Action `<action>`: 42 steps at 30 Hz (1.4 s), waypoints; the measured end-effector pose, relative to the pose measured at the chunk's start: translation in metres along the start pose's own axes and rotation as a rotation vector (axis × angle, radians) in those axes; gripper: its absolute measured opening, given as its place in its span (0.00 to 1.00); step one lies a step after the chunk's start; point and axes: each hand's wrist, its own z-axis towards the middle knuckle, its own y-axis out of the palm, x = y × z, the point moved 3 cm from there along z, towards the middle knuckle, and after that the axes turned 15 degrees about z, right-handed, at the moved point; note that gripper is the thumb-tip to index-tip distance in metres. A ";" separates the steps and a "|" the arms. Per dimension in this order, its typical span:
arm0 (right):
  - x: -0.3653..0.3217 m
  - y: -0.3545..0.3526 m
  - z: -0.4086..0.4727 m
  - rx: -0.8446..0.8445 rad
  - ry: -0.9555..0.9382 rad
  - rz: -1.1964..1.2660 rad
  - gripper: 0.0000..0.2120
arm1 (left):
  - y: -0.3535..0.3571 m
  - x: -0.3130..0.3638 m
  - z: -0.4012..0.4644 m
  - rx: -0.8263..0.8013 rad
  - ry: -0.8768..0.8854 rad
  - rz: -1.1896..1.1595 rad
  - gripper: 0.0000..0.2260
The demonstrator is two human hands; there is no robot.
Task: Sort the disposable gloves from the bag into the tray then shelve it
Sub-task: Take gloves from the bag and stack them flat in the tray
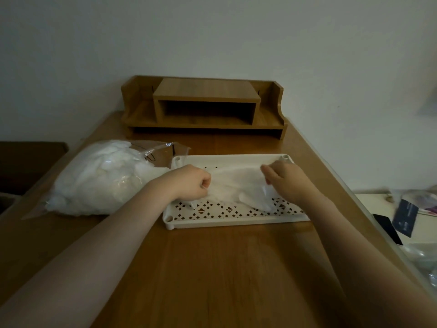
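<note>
Gloves point(236, 185) lie flat in the white tray point(227, 222), long axis left to right, between left hand point(189, 182) and right hand point(283, 178), each pinching an end.

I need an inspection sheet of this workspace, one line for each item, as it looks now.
Surface: wooden table, bare in front.
Job's things: white perforated tray holding gloves; clear bag of gloves left of tray; wooden shelf behind.
Clutter: nothing seen on the table.
Grippers: left hand and right hand pinch the gloves in the tray.
Cables: nothing seen.
Surroundings: plain wall; dark card and blurred items at right.
</note>
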 end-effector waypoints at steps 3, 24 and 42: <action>-0.015 0.025 0.001 -0.102 -0.126 -0.022 0.16 | 0.005 -0.001 0.000 -0.014 -0.015 -0.009 0.06; -0.017 0.041 0.015 -0.042 0.012 -0.327 0.21 | 0.005 -0.016 0.002 0.136 -0.170 -0.510 0.12; -0.036 0.047 0.008 -0.208 -0.054 -0.431 0.13 | 0.008 -0.013 0.003 0.146 -0.060 -0.212 0.14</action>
